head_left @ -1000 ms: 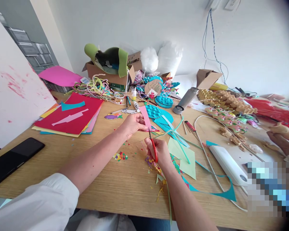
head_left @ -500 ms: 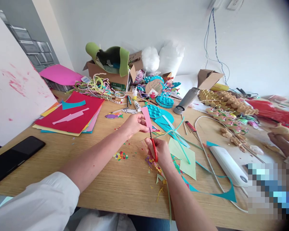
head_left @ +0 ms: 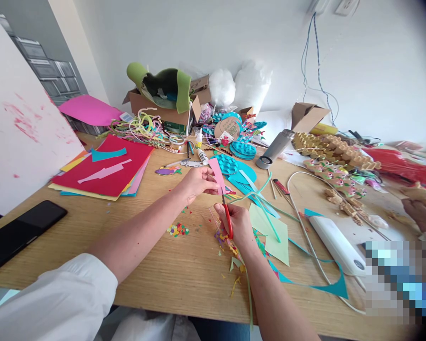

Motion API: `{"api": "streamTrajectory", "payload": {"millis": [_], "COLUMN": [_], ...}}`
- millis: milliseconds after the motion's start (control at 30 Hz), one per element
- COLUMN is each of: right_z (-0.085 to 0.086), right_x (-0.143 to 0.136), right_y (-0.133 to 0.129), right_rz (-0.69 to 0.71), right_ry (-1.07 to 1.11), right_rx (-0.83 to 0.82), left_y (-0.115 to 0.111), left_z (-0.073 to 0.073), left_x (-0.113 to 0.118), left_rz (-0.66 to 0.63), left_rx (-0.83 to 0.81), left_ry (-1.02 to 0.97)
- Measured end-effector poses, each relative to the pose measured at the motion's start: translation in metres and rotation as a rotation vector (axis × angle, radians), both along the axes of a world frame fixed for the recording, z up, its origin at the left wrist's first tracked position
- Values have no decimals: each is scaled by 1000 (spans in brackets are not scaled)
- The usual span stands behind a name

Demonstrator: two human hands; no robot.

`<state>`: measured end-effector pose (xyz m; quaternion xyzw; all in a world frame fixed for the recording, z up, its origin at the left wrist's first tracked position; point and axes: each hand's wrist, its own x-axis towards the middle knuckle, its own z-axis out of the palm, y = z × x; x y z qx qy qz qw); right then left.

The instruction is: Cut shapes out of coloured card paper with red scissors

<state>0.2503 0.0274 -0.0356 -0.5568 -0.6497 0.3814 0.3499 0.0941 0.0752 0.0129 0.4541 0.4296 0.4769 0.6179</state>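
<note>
My left hand [head_left: 201, 183] pinches a narrow pink paper strip [head_left: 217, 173], held upright above the table. In my right hand [head_left: 238, 222] is a pair of red-handled scissors [head_left: 227, 220], its blades pointing up at the lower end of the strip. How far the blades are apart is too small to tell. Beneath my hands lie tiny paper scraps [head_left: 230, 246] and a small heap of coloured paper dots [head_left: 178, 229]. A light green paper sheet [head_left: 275, 237] rests just right of my right hand, with green strips across it.
Stacked coloured paper with a red sheet [head_left: 102, 166] lies at left, near a black phone [head_left: 26, 237]. Behind my hands are glue bottles [head_left: 202, 156], blue paper discs [head_left: 243, 149] and a grey flask [head_left: 275, 149]. At right are a white device [head_left: 337, 244] and another person's hand [head_left: 417, 213].
My hands, the pink strip and the scissors stay almost in place, with only a very slight shift. The other person's hand at the right edge has moved a little.
</note>
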Motion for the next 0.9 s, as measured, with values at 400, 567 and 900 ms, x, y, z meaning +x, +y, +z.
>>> {"api": "streamTrajectory", "payload": {"millis": [400, 567, 900], "right_z": [0, -2, -1], "right_x": [-1, 0, 0], "right_y": [0, 1, 0], "right_rz": [30, 24, 21], "right_ry": [19, 35, 29], "right_rx": [-53, -47, -54], "left_y": [1, 0, 0], "left_z": [-4, -3, -3], "left_x": [2, 3, 3], "left_rz": [9, -8, -5], "left_rx": [31, 33, 32], "left_ry": [47, 47, 54]}}
